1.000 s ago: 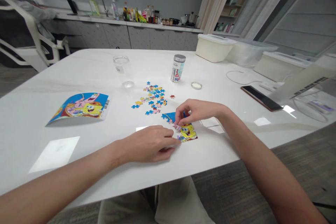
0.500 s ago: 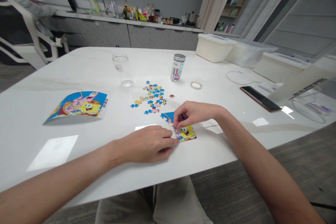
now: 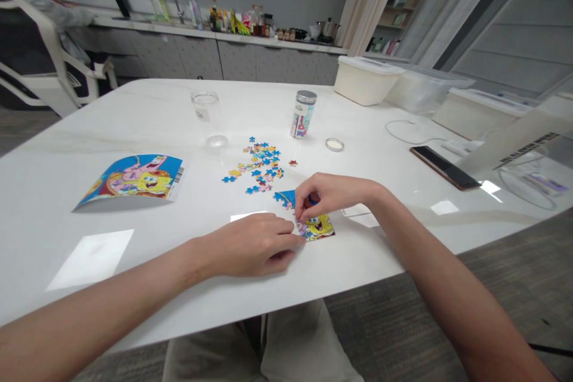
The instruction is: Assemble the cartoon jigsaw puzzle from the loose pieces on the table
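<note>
A partly joined jigsaw puzzle [image 3: 320, 227] with a yellow cartoon face lies flat near the table's front edge. My right hand [image 3: 320, 196] bends over its left part, thumb and fingertips pinched on a puzzle piece that they mostly hide. My left hand [image 3: 257, 246] rests palm down on the table, its fingers stretched out and the index fingertip touching the puzzle's lower left edge. Just beyond lies a loose heap of puzzle pieces [image 3: 264, 158], mostly blue and yellow. One red piece [image 3: 293, 163] lies apart to the right of the heap.
A curved picture sheet [image 3: 138, 178] lies at left. Behind the pieces stand a clear jar [image 3: 206, 119] and a capped printed can [image 3: 303, 114], with a round lid [image 3: 334, 144] nearby. At right are a phone [image 3: 443, 167], a cable and plastic boxes [image 3: 367, 80].
Both hands stay at the puzzle almost unmoved. The view has shifted very slightly; the things on the table lie as before.
</note>
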`<state>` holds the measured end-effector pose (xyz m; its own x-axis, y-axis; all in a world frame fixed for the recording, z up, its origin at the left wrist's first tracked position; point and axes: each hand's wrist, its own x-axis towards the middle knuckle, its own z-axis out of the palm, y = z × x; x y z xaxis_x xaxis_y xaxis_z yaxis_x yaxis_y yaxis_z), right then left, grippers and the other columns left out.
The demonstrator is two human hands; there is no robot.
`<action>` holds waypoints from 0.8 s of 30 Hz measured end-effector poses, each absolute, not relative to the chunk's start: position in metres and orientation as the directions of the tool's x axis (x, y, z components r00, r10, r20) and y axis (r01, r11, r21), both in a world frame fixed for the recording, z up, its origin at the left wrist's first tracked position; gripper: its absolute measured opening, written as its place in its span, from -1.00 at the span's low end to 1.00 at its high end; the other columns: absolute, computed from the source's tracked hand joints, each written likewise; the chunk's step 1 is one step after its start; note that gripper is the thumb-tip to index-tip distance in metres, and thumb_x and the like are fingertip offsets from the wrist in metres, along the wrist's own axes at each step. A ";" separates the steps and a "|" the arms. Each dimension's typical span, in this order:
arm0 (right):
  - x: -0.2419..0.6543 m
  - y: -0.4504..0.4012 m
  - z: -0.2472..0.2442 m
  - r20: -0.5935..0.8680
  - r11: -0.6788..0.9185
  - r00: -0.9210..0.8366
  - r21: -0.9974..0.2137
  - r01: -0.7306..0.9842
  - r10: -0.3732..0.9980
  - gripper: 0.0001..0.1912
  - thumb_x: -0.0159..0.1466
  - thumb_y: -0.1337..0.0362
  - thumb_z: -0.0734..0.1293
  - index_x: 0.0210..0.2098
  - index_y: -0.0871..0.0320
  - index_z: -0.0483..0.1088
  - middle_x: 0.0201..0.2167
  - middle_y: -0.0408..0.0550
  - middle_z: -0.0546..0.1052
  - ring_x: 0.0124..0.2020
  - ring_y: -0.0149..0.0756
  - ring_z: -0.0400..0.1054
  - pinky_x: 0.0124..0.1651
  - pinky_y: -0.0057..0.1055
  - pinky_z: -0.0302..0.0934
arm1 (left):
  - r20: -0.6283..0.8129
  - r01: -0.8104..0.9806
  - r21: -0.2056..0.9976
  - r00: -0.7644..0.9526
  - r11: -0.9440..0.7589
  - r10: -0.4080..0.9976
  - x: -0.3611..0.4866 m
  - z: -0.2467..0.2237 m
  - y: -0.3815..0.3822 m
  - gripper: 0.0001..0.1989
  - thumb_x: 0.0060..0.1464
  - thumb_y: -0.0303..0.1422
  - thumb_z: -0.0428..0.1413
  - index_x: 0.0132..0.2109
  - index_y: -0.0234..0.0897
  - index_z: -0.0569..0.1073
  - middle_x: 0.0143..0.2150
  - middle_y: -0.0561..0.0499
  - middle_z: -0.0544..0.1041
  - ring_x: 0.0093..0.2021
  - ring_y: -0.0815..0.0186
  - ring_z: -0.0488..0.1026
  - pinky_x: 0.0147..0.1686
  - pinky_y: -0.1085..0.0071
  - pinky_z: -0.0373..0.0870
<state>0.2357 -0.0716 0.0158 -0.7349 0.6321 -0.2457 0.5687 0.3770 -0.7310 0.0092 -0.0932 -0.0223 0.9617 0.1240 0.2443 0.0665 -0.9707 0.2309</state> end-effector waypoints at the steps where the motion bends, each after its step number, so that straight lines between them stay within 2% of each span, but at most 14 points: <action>1: 0.236 -0.072 0.016 -0.249 0.376 -0.732 -0.728 0.574 0.635 -0.85 0.17 0.27 0.38 -0.32 0.20 0.58 -0.36 -0.07 0.59 -0.41 -0.43 0.35 -0.35 -0.50 0.17 | 0.245 0.066 0.232 0.962 -0.970 0.124 0.009 -0.022 -0.093 -0.77 0.20 -0.46 -0.04 -0.09 -0.28 0.49 -0.33 -0.05 0.53 -0.34 0.29 0.44 -0.27 0.39 0.35; 16: 0.238 -0.073 0.023 -0.228 0.393 -0.696 -0.688 0.610 0.681 -0.83 0.22 0.25 0.35 -0.29 0.22 0.53 -0.39 -0.08 0.58 -0.41 -0.43 0.33 -0.34 -0.48 0.16 | 0.260 0.058 0.252 0.957 -0.966 0.126 0.009 -0.023 -0.093 -0.78 0.20 -0.46 -0.04 -0.10 -0.27 0.47 -0.34 -0.04 0.52 -0.32 0.30 0.45 -0.25 0.39 0.36; 21: 0.240 -0.072 0.019 -0.256 0.378 -0.708 -0.700 0.605 0.658 -0.81 0.20 0.26 0.37 -0.26 0.22 0.55 -0.34 -0.05 0.60 -0.41 -0.43 0.34 -0.34 -0.49 0.20 | 0.240 0.065 0.234 0.963 -0.970 0.122 0.010 -0.022 -0.093 -0.77 0.21 -0.46 -0.05 -0.09 -0.29 0.48 -0.33 -0.05 0.54 -0.33 0.29 0.45 -0.26 0.38 0.36; 24: 0.240 -0.072 0.017 -0.259 0.381 -0.714 -0.701 0.602 0.650 -0.81 0.19 0.25 0.38 -0.26 0.22 0.55 -0.37 -0.05 0.59 -0.43 -0.44 0.33 -0.35 -0.49 0.20 | 0.250 0.058 0.247 0.961 -0.967 0.121 0.010 -0.021 -0.093 -0.76 0.21 -0.46 -0.05 -0.09 -0.28 0.48 -0.33 -0.06 0.53 -0.32 0.29 0.45 -0.26 0.38 0.37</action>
<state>0.2399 -0.0719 0.0175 -0.7138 0.6505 -0.2595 0.6023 0.3811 -0.7014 0.0095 -0.0934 -0.0215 0.9607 0.1212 0.2498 0.0579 -0.9673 0.2468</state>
